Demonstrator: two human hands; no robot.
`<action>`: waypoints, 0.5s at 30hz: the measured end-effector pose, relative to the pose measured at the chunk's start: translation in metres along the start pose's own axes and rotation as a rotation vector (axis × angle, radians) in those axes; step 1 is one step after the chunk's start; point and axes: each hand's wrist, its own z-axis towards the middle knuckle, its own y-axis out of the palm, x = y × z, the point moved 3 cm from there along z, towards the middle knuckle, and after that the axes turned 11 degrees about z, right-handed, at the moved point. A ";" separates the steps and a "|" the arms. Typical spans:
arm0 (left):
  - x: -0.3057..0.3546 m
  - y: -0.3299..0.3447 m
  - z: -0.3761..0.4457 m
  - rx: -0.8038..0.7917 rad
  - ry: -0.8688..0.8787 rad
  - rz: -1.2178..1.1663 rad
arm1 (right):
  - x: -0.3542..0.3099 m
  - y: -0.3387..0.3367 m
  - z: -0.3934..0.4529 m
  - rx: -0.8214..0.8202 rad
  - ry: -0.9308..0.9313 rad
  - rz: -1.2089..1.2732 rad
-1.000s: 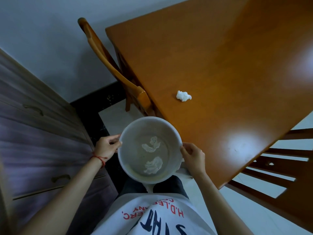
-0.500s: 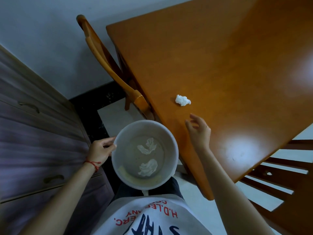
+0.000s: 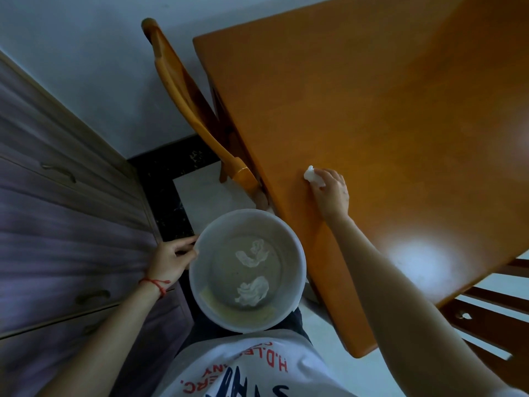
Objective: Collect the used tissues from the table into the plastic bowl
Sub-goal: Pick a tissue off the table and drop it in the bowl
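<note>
A pale plastic bowl (image 3: pixel 297 270) hangs in front of my body, beside the table's near-left edge. My left hand (image 3: pixel 171 260) grips its left rim. Two crumpled white tissues lie inside it, one toward the far side (image 3: pixel 253 252) and one toward the near side (image 3: pixel 252 290). On the orange wooden table (image 3: pixel 386 116), my right hand (image 3: pixel 332 193) has its fingers closed around a small white crumpled tissue (image 3: pixel 312 174). Part of that tissue is hidden by the fingers, and it still touches the tabletop.
A wooden chair (image 3: pixel 183 93) stands tucked against the table's left side, just beyond the bowl. A purple-grey drawer cabinet (image 3: pixel 57 224) fills the left. Another dark wooden chair (image 3: pixel 492 308) shows at the lower right. A bright light reflection (image 3: pixel 415 256) sits on the table.
My right hand left the bowl's right rim, reached across the table and closed on the tissue. My left hand alone holds the bowl, which shifted slightly left.
</note>
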 end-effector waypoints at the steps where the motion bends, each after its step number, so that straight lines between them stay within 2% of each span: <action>1: 0.000 0.000 0.000 -0.004 -0.002 -0.004 | 0.001 0.001 -0.001 0.000 -0.001 -0.004; 7: -0.001 0.000 -0.002 -0.015 -0.007 -0.018 | -0.002 -0.004 -0.020 0.051 0.041 0.134; 12: -0.003 0.001 -0.003 -0.020 -0.008 -0.023 | -0.031 -0.002 -0.063 0.138 -0.079 0.302; 15: -0.006 0.002 -0.005 -0.022 -0.015 -0.044 | -0.045 0.011 -0.101 0.072 -0.137 0.352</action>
